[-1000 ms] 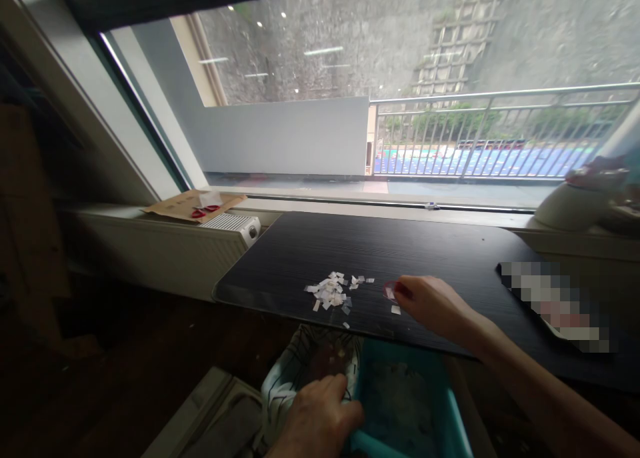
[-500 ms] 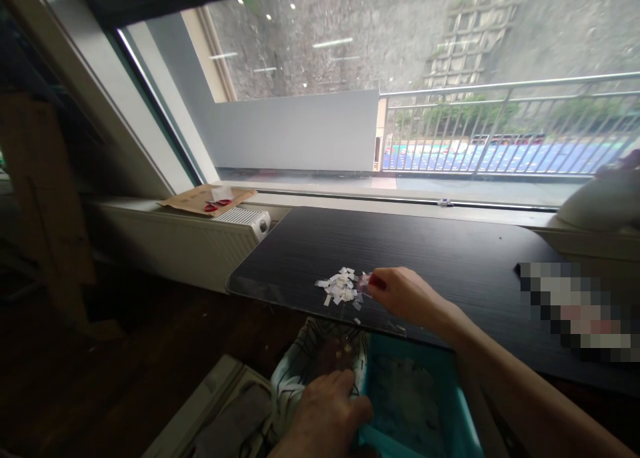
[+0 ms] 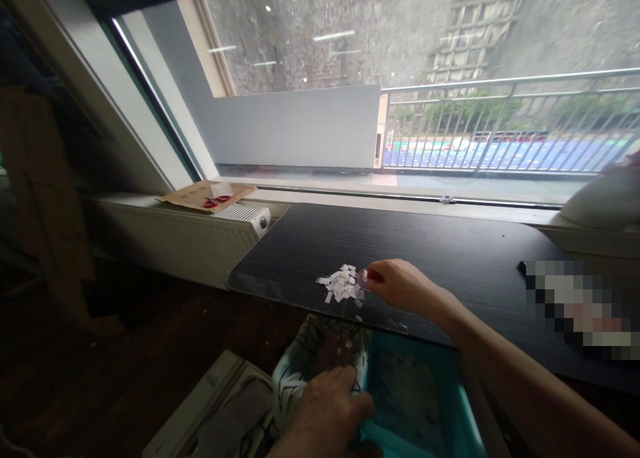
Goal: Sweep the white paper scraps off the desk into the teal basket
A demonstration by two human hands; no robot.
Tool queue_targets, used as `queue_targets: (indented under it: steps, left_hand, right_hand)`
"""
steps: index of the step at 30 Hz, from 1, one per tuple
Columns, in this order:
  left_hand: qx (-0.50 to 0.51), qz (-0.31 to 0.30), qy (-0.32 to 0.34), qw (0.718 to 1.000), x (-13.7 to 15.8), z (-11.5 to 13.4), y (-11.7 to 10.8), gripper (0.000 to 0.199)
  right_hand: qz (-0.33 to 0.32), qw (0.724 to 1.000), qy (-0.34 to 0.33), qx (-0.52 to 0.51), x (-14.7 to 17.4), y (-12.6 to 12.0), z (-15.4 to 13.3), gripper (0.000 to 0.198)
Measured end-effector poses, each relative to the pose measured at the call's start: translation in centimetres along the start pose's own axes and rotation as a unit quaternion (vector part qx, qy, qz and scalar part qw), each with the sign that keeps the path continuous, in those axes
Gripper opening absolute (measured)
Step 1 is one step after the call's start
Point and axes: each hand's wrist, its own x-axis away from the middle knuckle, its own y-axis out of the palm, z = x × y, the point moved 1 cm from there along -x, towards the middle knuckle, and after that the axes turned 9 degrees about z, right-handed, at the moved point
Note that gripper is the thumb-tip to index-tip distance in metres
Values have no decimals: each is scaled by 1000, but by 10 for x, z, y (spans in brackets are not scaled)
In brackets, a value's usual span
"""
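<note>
1. A window (image 3: 300, 45) is filling the background beyond the right hand (image 3: 395, 281).
2. A black table (image 3: 385, 235) is stretching beneath the right hand, its near edge running beyond the left hand (image 3: 327, 401).
3. A white radiator (image 3: 200, 238) is standing well to the left of the right hand.
4. A teal bin (image 3: 464, 408) is standing just right of the left hand, holding pale, unclear contents.
5. A white bag with black lines (image 3: 295, 365) is gaping just beyond the left hand.
6. A pixelated object (image 3: 583, 305) is lying on the table, well to the right of the right hand.
7. Brown paper (image 3: 187, 197) is lying far to the left of the right hand, with red-handled scissors (image 3: 211, 204) resting on it.
8. The left hand is curling its fingers near where bag and bin are meeting; whether it is gripping anything, I cannot tell.
9. The right hand is pinching a clear pinkish piece (image 3: 361, 280) between drawn-together fingertips, low over the table.
10. A pile of white scraps (image 3: 341, 285) is lying on the table just left of those fingertips.
11. A stray scrap (image 3: 359, 319) is lying between the hands, near the table's near edge.
</note>
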Motion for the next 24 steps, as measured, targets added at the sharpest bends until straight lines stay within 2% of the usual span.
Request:
queue_targets:
  steps: [5,9,16,20,24]
  left_hand:
    - [-17,13,5,1000,0,0,7,36]
    - [11,-8,4,1000,-3,-2,5,34]
    - [20,-52,-7,998,-4,-4,0,32]
    - [25,-53,-8,998,-5,-3,1,33]
    - [25,-39,-12,999,-5,-2,1,32]
  right_hand:
    - [-5,1000,25,-4,11,-8,15,28]
    - [-8,1000,4,-13,22,-7,11,27]
    - [20,999,-10,-23,8,-2,-2,30]
    - [-6,1000,-2,-3,8,-5,2,31]
    - [1,1000,-6,-22,12,-5,1,32]
